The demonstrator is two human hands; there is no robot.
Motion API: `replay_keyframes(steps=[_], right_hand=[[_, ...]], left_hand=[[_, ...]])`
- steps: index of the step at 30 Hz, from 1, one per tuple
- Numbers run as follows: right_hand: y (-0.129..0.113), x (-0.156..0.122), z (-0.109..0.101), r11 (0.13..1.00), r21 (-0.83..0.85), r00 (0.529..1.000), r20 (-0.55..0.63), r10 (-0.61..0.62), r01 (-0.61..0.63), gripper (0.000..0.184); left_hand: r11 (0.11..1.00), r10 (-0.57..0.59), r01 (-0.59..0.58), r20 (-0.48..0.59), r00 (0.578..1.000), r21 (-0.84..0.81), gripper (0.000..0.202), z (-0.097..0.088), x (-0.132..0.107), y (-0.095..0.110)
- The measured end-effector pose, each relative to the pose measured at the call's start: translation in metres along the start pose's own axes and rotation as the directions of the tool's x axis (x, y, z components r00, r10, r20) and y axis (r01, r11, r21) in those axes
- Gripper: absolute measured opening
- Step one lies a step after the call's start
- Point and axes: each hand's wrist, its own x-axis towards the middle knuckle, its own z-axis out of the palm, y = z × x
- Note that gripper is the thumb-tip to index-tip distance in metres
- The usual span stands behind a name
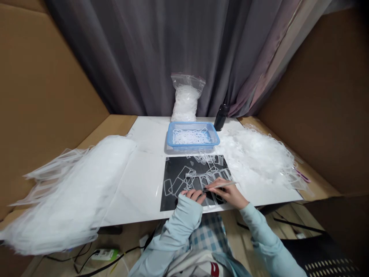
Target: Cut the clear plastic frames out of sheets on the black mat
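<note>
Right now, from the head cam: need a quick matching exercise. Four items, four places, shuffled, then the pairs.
Items:
1. blue plastic basket
2. clear zip bag of white strips
3. black bottle
4. slim pale-handled tool

Places:
A. in the right hand
B. behind the basket, against the grey curtain
C. on the white table, just beyond the black mat
D. at the table's back edge, right of the basket

Pairs: 1-C, 2-B, 3-D, 4-A
</note>
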Motion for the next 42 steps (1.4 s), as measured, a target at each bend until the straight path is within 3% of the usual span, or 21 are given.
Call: replay_keyframes(steps=[5, 13, 22, 26, 29, 33, 42], right_hand=[[0.000, 0.003, 0.002, 0.998, -0.049, 0.999, 0.020, -0.033, 0.034, 0.028], [-0.010, 0.005, -0.015, 0.990, -0.139, 0.996, 0.091, -0.004, 0.017, 0.031], [0.002, -0.004, -0.003, 0.997, -0.058, 0.998, 0.050, 0.045, -0.042, 0.033], [-0.003, -0.003, -0.002, 0.990, -0.099, 0.992, 0.093, -0.087, 0.096, 0.031], [-0.007, -0.004, -0.004, 0.951, -0.232, 0.975, 0.132, -0.176, 0.203, 0.030], [-0.009, -0.011, -0.009, 0.888, -0.371, 0.960, 0.171, -0.223, 0.272, 0.031], [-0.001, -0.015, -0.005, 0.869, -0.359, 0.940, 0.150, -0.306, 0.340, 0.037]], left_hand=[[1.000, 0.016, -0.016, 0.020, 1.000, -0.013, 0.041, 0.006, -0.003, -0.002], [0.999, -0.008, 0.009, 0.026, 1.000, -0.049, 0.044, 0.014, -0.008, -0.004], [0.998, -0.043, 0.046, 0.094, 0.995, -0.032, 0.035, 0.007, -0.005, 0.005], [0.999, -0.013, 0.017, 0.095, 0.995, -0.033, 0.031, 0.002, -0.001, 0.007], [1.000, 0.007, -0.005, 0.080, 0.997, -0.026, 0.029, 0.001, 0.002, 0.007], [1.000, 0.030, -0.029, 0.053, 0.998, -0.012, 0.025, -0.001, 0.004, 0.007], [0.997, 0.073, -0.073, 0.018, 0.997, 0.023, 0.018, -0.002, 0.004, 0.007]])
